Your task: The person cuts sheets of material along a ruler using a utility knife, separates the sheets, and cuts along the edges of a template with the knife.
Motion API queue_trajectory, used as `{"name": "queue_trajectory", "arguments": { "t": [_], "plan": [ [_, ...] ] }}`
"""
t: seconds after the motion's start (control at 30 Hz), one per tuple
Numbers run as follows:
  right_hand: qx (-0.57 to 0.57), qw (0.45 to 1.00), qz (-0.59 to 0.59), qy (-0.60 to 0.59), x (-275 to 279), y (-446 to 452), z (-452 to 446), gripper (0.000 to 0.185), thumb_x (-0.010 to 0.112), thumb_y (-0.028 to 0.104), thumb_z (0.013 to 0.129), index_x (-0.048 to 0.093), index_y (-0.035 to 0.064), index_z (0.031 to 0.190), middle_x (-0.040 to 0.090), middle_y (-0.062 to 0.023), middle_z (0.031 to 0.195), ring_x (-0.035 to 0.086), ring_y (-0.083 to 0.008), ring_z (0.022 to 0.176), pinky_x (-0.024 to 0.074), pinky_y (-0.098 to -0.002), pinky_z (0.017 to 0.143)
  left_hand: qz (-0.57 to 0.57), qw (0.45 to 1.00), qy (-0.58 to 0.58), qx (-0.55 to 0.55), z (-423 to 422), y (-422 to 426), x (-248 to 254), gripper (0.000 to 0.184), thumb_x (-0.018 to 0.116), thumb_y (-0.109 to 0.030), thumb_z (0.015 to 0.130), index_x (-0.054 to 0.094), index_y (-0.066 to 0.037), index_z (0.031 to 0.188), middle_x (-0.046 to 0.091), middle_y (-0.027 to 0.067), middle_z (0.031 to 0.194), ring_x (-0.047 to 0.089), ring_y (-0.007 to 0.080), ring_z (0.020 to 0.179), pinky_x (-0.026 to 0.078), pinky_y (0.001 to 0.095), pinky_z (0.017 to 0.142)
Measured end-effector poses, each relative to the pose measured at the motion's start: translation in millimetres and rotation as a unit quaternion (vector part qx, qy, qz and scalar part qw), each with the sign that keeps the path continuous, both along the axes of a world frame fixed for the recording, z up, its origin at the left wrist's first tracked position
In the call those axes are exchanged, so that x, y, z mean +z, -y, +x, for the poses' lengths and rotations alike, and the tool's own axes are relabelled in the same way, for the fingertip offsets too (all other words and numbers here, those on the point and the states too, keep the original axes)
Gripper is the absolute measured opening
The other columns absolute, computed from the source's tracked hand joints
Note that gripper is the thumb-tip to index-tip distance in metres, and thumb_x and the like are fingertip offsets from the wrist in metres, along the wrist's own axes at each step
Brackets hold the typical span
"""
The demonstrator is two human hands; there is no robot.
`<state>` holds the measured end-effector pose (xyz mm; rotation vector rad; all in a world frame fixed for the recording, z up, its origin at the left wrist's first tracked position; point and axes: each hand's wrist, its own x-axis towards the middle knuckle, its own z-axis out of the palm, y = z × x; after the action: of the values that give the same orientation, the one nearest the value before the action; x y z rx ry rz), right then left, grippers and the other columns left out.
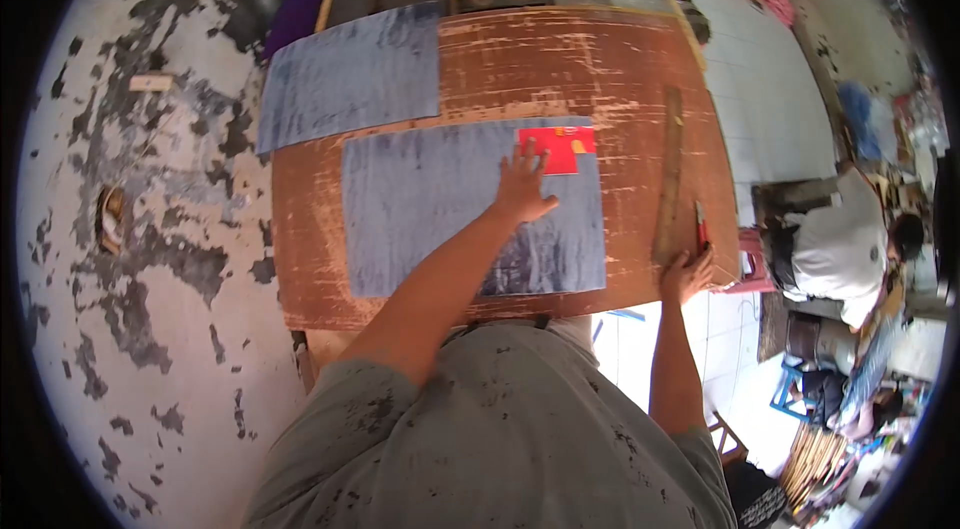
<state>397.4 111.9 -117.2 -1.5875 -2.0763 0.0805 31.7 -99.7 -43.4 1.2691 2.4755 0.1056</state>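
Mid-frame, the left hand (525, 187) splays over a red card (562, 154); the right hand (687, 276) sits by a knife (702, 225), grip unclear.

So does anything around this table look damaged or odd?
Yes, wear: the brown tabletop is streaked with pale scrapes, and the wall at left shows dark patches, as if its paint had flaked. Nothing looks spilled.
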Motion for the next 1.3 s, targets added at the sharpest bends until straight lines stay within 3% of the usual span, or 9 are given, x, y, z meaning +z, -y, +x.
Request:
{"name": "queue_trajectory", "arguments": {
  "t": [0.13,0.37,1.0,1.3],
  "plan": [
    [0.014,1.0,0.007,-0.024,7,2,-3,0.07,0.063,0.029,0.099,0.043,0.0045,0.161,0.049,-0.02,0.16,0.04,-0.04,0.152,0.0293,-0.0571,0.125,-0.007,1.0,-0.009,-0.02,-1,-4,-1,0.111,0.069,-0.064,0.091,0.016,-0.015,0.175,0.003,0.0226,0.181,0.008,0.0476,0.165,0.019,0.067,0.129],
    [-0.012,0.999,-0.036,-0.025,15,7,-5,0.075,0.064,0.031,0.099,0.038,0.008,0.165,0.043,-0.016,0.165,0.036,-0.0372,0.155,0.026,-0.0554,0.129,-0.049,0.998,-0.025,-0.034,-6,-3,-9,0.113,0.066,-0.068,0.093,0.01,-0.016,0.176,0.0,0.0221,0.181,0.003,0.0481,0.166,0.019,0.0675,0.129],
    [-0.012,0.998,-0.011,-0.059,19,8,-6,0.071,0.067,0.027,0.097,0.042,0.0091,0.162,0.048,-0.0125,0.163,0.038,-0.0327,0.156,0.0273,-0.0506,0.129,-0.063,0.995,-0.055,-0.049,-11,-3,-17,0.108,0.058,-0.073,0.098,0.006,-0.018,0.176,0.0,0.0235,0.181,0.004,0.0497,0.165,0.019,0.0652,0.128],
    [-0.014,0.998,-0.009,-0.059,19,8,-7,0.071,0.068,0.026,0.097,0.043,0.01,0.162,0.048,-0.0114,0.164,0.038,-0.0316,0.156,0.0271,-0.05,0.129,-0.062,0.997,-0.03,-0.044,-11,-3,-13,0.11,0.062,-0.069,0.097,0.006,-0.016,0.176,-0.003,0.0227,0.181,0.001,0.0486,0.165,0.017,0.0663,0.129]
  ]
}}
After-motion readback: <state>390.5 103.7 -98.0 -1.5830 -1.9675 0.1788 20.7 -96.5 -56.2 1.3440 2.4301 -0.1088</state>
